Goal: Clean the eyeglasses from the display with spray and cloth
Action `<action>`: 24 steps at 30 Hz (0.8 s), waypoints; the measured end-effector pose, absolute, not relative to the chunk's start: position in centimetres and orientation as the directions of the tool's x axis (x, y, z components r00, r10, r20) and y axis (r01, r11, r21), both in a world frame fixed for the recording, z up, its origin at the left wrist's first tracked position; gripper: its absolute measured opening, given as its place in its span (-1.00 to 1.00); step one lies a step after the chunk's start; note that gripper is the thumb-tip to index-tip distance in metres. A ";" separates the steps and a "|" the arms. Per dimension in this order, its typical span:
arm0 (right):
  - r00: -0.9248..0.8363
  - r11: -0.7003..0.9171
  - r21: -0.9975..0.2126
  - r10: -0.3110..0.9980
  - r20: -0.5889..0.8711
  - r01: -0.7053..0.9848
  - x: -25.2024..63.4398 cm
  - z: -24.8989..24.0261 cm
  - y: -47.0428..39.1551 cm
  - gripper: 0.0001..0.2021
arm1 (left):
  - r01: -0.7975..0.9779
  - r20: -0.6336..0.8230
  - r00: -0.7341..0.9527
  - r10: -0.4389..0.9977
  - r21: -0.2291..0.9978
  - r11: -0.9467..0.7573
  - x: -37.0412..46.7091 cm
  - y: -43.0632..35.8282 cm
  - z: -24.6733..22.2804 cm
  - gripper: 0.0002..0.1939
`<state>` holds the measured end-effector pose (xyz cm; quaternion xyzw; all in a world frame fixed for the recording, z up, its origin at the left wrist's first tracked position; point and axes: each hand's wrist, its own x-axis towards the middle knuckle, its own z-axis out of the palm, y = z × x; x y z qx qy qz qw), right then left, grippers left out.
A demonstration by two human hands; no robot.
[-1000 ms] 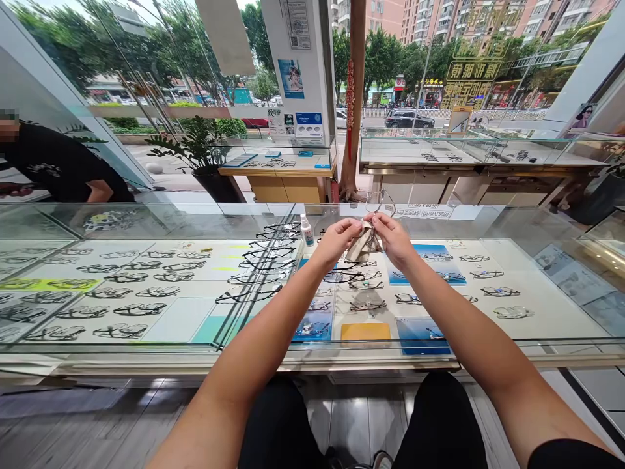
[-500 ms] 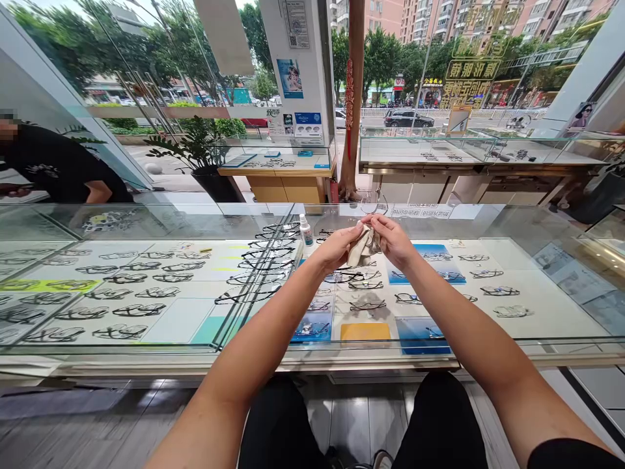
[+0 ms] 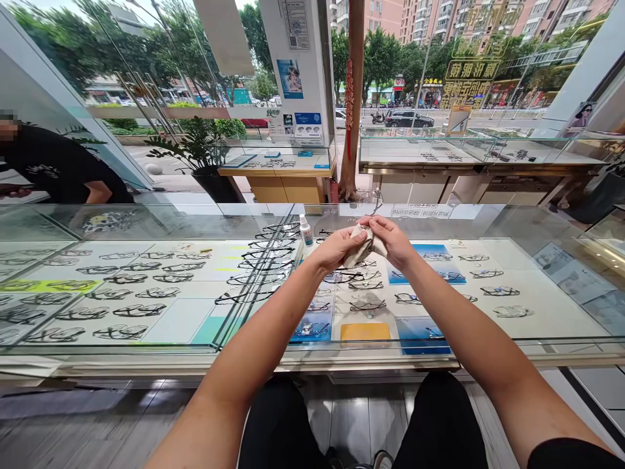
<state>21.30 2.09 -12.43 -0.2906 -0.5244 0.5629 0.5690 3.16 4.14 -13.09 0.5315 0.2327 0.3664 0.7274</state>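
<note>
Above the glass counter, both hands meet around a crumpled pale cloth and a pair of eyeglasses. My left hand is closed on the cloth, its thumb pressing on top. My right hand has its fingers pinched together at the eyeglasses, against the cloth's right side. A thin part of the eyeglasses sticks up past the fingertips; the rest is hidden by the cloth and fingers. Just left of the hands stands a small white spray bottle on the counter.
A row of dark eyeglasses lies on the glass counter to the left. More frames sit inside it, by a yellow card. At far left a person in black leans forward. A potted plant stands beyond.
The cloth has shifted and is folded differently between my fingers. The eyeglasses have turned, so the lens outline that stood above my fingertips now shows mostly as a thin upright part.
</note>
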 end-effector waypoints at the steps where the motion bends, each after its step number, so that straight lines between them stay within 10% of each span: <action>1: -0.185 0.195 -0.922 0.946 0.267 -0.335 21.3 -12.4 2.1 -0.48 | -0.287 0.055 0.623 0.780 0.944 0.162 3.2 4.1 -13.1 -0.34; 24: -0.179 0.195 -0.930 0.949 0.259 -0.311 21.7 -12.8 2.5 -0.47 | -0.289 0.119 0.550 0.827 0.956 0.055 4.1 2.7 -12.6 -0.30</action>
